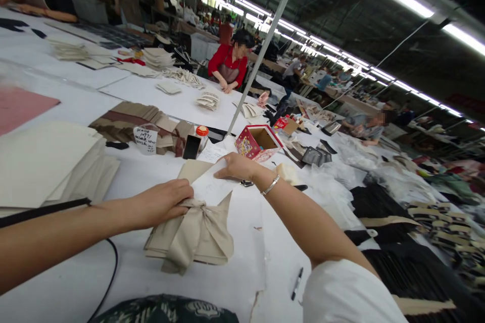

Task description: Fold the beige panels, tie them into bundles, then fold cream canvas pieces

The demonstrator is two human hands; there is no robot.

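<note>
My left hand (161,203) is closed on the knot of a beige fabric bundle (195,236), a stack of cut pieces tied with a strip, lying on the white table (242,232). My right hand (237,167), a silver bracelet on its wrist, reaches forward and rests with its fingers flat on a sheet of white paper (212,184) next to a beige cut piece (194,169). A small dark clip (246,182) lies just under the right wrist.
A red open box (257,142), a black phone (191,147), an orange-capped bottle (202,136) and a labelled bag (145,139) stand ahead. Stacks of beige pieces (49,164) lie left. A pen (296,283) and a black cable (108,282) lie near me. A person in red (229,63) works across the table.
</note>
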